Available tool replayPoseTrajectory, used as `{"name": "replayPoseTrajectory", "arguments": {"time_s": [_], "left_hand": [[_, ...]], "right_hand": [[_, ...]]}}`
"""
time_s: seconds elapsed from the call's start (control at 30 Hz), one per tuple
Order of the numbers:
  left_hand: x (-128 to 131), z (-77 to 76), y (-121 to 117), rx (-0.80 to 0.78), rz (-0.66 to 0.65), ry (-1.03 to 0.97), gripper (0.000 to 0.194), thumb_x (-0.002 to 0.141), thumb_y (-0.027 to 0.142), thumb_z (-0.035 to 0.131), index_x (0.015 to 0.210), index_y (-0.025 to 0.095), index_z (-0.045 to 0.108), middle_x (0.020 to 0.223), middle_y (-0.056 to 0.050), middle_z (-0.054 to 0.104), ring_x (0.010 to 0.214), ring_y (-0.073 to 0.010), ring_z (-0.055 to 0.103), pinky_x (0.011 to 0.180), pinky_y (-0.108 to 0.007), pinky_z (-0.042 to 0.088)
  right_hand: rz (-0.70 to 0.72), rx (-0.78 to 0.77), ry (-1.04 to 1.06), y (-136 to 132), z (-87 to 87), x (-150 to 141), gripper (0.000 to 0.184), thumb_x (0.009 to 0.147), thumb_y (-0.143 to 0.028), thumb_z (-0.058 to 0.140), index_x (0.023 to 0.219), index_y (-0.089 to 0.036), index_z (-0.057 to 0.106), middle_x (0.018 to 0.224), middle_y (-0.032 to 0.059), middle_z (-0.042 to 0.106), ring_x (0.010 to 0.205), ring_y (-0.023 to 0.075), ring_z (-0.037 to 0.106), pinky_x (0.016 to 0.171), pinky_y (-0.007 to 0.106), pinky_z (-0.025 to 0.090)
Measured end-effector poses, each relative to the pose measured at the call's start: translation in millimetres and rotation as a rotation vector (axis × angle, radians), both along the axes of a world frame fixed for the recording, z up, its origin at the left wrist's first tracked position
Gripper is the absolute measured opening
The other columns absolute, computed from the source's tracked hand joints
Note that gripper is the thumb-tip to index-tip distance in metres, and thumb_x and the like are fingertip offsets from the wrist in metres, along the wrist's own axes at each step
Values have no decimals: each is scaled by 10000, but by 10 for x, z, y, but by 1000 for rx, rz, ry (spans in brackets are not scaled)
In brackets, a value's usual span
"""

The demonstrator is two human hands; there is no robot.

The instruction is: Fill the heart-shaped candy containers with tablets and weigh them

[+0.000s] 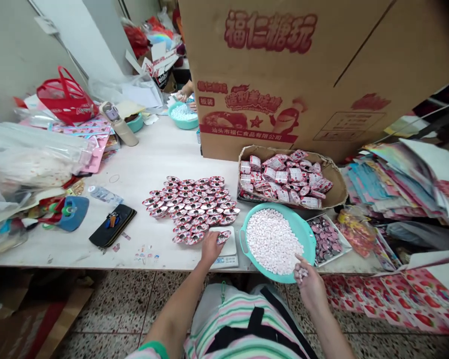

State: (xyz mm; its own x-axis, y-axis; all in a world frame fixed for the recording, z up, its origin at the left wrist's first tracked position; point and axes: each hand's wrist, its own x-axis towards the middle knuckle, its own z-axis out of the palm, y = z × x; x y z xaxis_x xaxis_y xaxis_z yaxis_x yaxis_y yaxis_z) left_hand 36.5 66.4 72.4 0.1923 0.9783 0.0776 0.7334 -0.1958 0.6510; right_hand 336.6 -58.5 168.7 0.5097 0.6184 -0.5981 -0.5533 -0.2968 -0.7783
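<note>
My left hand pinches a small round pink container over a white scale at the table's near edge. Just behind it lie several rows of the same small containers. My right hand is cupped, fingers closed on a few white candies, at the near rim of a teal bowl filled with white candies.
A shallow cardboard tray of pink wrapped packets sits behind the bowl, a tray of lids beside it. A big carton stands behind. Another person's hand works by a second teal bowl. Bags, a wallet and clutter fill the left.
</note>
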Motion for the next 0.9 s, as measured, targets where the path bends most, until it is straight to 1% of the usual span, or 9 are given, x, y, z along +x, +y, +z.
{"name": "replayPoseTrajectory", "arguments": {"time_s": [0.1,0.2,0.3,0.37,0.4,0.47,0.6,0.77,0.9], "left_hand": [[25,170,-59,34,70,-83,267,735,219,604,999,193,573,949,-67,630,884,-219,596,794,-375,496],[126,563,-146,120,88,-155,345,738,177,588,1080,209,554,999,-66,610,946,-222,578,830,-381,487],[361,982,-174,274,27,-164,413,731,148,604,1132,237,563,1034,-65,584,994,-218,551,866,-377,469],[575,1151,-144,365,-38,-114,418,737,151,610,1141,257,583,1025,-65,580,994,-216,544,878,-378,455],[687,1190,-119,394,-69,-76,419,742,146,606,1142,267,591,1017,-64,583,990,-216,542,882,-381,446],[902,1192,-64,428,-125,7,420,750,119,582,1139,278,604,992,-59,595,967,-210,544,875,-386,432],[1191,1051,-4,401,-162,152,438,784,105,525,1168,303,594,1003,-62,609,972,-209,545,877,-387,403],[1285,898,-35,272,-87,298,463,780,91,498,1163,327,603,1033,-69,620,980,-227,546,910,-414,369],[1360,833,-69,259,-45,335,474,780,85,490,1168,332,604,1043,-72,620,986,-233,542,933,-428,335]], "right_hand": [[-23,8,-3,3,-23,58,381,594,-377,710,918,-184,659,670,-22,557,579,70,500,485,163,408],[-59,-24,53,55,-55,113,336,610,-426,703,826,-176,639,642,-27,556,558,64,499,490,159,416],[-65,-57,103,145,-127,176,325,609,-437,708,756,-169,597,584,-42,523,501,50,465,438,147,371],[-38,-76,105,214,-203,231,328,600,-436,711,726,-166,573,549,-49,503,460,46,435,396,148,321],[-19,-86,102,249,-248,265,333,596,-440,708,719,-165,567,536,-51,498,445,46,424,385,153,305],[26,-101,91,314,-341,346,344,597,-455,695,729,-162,570,517,-51,498,419,49,408,374,163,283],[108,-128,57,431,-508,561,353,594,-462,672,754,-157,593,506,-47,513,392,56,403,363,181,246],[170,-132,48,538,-653,846,339,581,-448,669,733,-153,603,518,-41,531,398,53,417,387,187,261],[194,-162,51,574,-721,983,356,571,-465,673,735,-156,608,519,-39,531,400,58,420,388,193,261]]}}
